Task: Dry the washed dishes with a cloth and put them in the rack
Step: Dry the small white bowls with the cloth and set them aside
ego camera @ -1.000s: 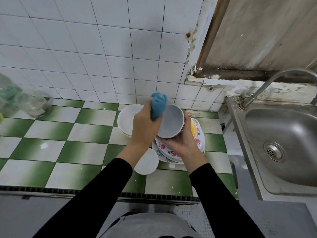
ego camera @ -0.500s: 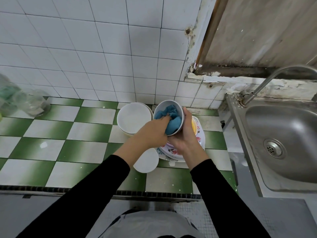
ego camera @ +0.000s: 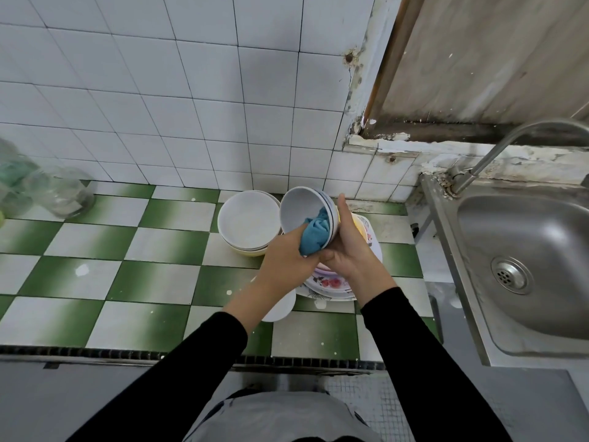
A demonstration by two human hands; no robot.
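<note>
White bowl [ego camera: 299, 208] with thin dark lines near its rim is held in the air above the green and white tiled counter [ego camera: 127, 250], tilted so that its opening faces left and toward the person. The right hand [ego camera: 347, 247] holds it from the outside: the palm and the curled fingers are around the base, and one finger lies straight up along the right wall of the bowl. The left hand [ego camera: 285, 260] is closed around a blue cloth [ego camera: 314, 234], which it presses against the lower inside of the bowl. The two hands touch each other under the bowl.

Directly below the hands stands a pile of floral plates [ego camera: 328, 285], with something yellow on its far side. Just left of the held bowl there is a stack of white bowls [ego camera: 248, 223], opening upward. A small white dish [ego camera: 280, 306] lies on the counter, partly hidden under the left forearm. At the far left stand glass jars [ego camera: 60, 193]. At the right is a steel sink [ego camera: 526, 250] with a curved faucet [ego camera: 497, 148].
</note>
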